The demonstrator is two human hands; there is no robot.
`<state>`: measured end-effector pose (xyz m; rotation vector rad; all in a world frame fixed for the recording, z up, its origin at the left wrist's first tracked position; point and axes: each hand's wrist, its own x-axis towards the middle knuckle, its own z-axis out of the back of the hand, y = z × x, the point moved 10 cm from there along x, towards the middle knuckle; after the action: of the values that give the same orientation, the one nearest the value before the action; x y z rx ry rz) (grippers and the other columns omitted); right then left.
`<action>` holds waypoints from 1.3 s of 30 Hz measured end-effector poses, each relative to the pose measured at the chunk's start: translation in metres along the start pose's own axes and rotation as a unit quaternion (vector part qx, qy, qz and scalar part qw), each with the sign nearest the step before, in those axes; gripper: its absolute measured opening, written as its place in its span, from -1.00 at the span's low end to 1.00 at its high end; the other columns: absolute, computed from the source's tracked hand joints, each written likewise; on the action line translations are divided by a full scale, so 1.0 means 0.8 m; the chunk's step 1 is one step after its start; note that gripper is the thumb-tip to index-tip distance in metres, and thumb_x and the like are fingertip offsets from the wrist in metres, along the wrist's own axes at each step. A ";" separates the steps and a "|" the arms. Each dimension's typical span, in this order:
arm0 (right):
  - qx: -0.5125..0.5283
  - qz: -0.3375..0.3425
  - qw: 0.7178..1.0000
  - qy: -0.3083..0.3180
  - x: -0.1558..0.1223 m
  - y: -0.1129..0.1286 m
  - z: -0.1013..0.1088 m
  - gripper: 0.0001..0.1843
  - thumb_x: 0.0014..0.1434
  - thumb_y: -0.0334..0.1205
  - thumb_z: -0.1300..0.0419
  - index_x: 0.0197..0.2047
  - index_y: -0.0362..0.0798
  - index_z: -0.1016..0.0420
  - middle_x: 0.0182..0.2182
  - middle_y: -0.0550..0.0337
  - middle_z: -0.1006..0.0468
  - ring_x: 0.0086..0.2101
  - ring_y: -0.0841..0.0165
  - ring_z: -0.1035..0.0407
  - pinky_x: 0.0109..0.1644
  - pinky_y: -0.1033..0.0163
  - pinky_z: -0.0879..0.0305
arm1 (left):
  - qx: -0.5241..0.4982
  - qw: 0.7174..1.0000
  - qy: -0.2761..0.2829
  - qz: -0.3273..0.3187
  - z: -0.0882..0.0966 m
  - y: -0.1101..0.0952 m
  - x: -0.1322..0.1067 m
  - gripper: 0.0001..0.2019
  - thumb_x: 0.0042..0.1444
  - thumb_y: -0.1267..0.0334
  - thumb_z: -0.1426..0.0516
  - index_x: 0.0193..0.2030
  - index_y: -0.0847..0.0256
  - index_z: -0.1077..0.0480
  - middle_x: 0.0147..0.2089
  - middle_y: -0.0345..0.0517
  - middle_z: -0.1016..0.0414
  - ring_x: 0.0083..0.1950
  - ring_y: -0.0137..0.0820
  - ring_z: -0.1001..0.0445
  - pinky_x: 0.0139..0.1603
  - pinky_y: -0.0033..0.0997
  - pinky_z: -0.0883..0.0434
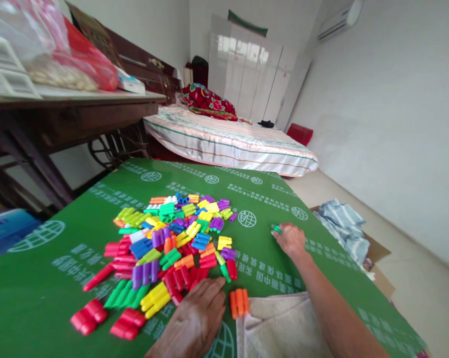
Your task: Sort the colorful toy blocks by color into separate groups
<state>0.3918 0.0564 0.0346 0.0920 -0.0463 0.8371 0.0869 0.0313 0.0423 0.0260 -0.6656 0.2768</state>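
Observation:
Brightly coloured plastic building blocks, shaped like joined bullet tubes, lie in a loose heap on the green board (261, 238). My left hand (200, 315) rests palm down at the heap's near edge, fingers stretched out beside red blocks (178, 279). Just right of its fingertips is an orange block (239, 303), touching a beige cloth (284, 323). Out to the right, apart from the heap, my right hand (290, 239) pinches a small green block (276, 228); the fingers cover part of it. Two red blocks (127, 323) sit at the near left.
A wooden table (98, 102) at left carries plastic bags (79, 59) and a white rack (8, 69). Behind the board stands a bed (228, 139) with a red floral quilt (209, 102). Striped cloth (341, 228) lies on cardboard at right. A blue package (8, 231) is at far left.

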 end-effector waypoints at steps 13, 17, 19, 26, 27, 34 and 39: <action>0.020 -0.056 0.997 0.047 0.046 -0.152 -0.001 -0.64 0.23 -0.21 -0.03 -0.02 -0.05 -0.56 -0.11 -0.02 -0.61 -0.10 0.19 -0.50 -0.02 0.18 -0.37 | -0.030 0.998 -0.048 0.005 0.007 0.003 0.007 -0.77 0.26 0.38 0.08 -0.20 0.21 -0.39 -0.05 -0.05 -0.51 -0.03 -0.35 -0.45 0.13 -0.31 -0.37; 0.058 0.043 0.995 0.063 0.049 -0.139 -0.016 -0.49 0.06 -0.43 -0.11 0.08 0.04 -0.52 0.07 0.17 -0.52 0.02 0.33 -0.43 0.15 0.30 -0.26 | -0.029 0.999 -0.040 0.008 0.005 0.005 0.006 -0.77 0.26 0.39 0.08 -0.19 0.21 -0.39 -0.03 -0.05 -0.51 -0.02 -0.36 -0.45 0.12 -0.34 -0.37; 0.066 0.065 0.994 0.063 0.050 -0.136 -0.022 -0.51 0.04 -0.43 -0.11 0.04 0.03 -0.55 0.06 0.17 -0.53 0.04 0.33 -0.42 0.18 0.29 -0.24 | -0.024 0.999 -0.047 0.002 0.006 0.004 0.005 -0.78 0.26 0.39 0.08 -0.18 0.22 -0.39 -0.03 -0.05 -0.51 -0.01 -0.36 -0.45 0.13 -0.34 -0.36; 0.088 0.078 0.992 0.053 0.055 -0.140 -0.037 -0.57 0.03 -0.34 -0.18 0.00 0.01 -0.58 -0.01 0.12 -0.57 -0.02 0.29 -0.46 0.13 0.24 -0.30 | -0.005 0.998 -0.068 0.003 0.005 0.006 0.003 -0.75 0.25 0.40 0.09 -0.20 0.21 -0.41 -0.05 -0.07 -0.52 -0.03 -0.38 -0.44 0.14 -0.36 -0.34; 0.091 0.077 0.992 0.048 0.055 -0.142 -0.039 -0.58 0.04 -0.31 -0.19 0.00 0.02 -0.57 0.00 0.13 -0.57 -0.03 0.29 -0.46 0.12 0.24 -0.30 | -0.007 0.997 -0.075 0.004 0.006 0.006 0.003 -0.75 0.25 0.40 0.10 -0.21 0.21 -0.41 -0.06 -0.07 -0.52 -0.03 -0.38 -0.44 0.15 -0.37 -0.33; 0.088 0.031 0.996 0.002 0.072 -0.172 -0.043 -0.59 0.09 -0.20 -0.20 0.04 0.08 -0.54 -0.01 0.15 -0.57 -0.04 0.26 -0.47 0.06 0.21 -0.35 | -0.008 0.999 -0.042 -0.002 0.005 0.008 0.003 -0.77 0.25 0.40 0.07 -0.16 0.19 -0.40 -0.02 -0.14 -0.51 -0.02 -0.41 -0.44 0.18 -0.40 -0.27; 0.080 0.014 0.997 -0.009 0.088 -0.181 -0.045 -0.59 0.09 -0.16 -0.21 0.04 0.06 -0.54 -0.03 0.14 -0.59 -0.06 0.26 -0.48 0.02 0.24 -0.37 | 0.006 1.000 -0.008 -0.008 0.007 0.010 0.008 -0.81 0.24 0.36 0.03 -0.16 0.15 -0.41 -0.01 -0.17 -0.52 -0.01 -0.43 -0.46 0.15 -0.44 -0.32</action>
<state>0.5464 0.0156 -0.0049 0.2501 0.0032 0.8676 0.0864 0.0398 0.0502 0.0455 -0.6797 0.2647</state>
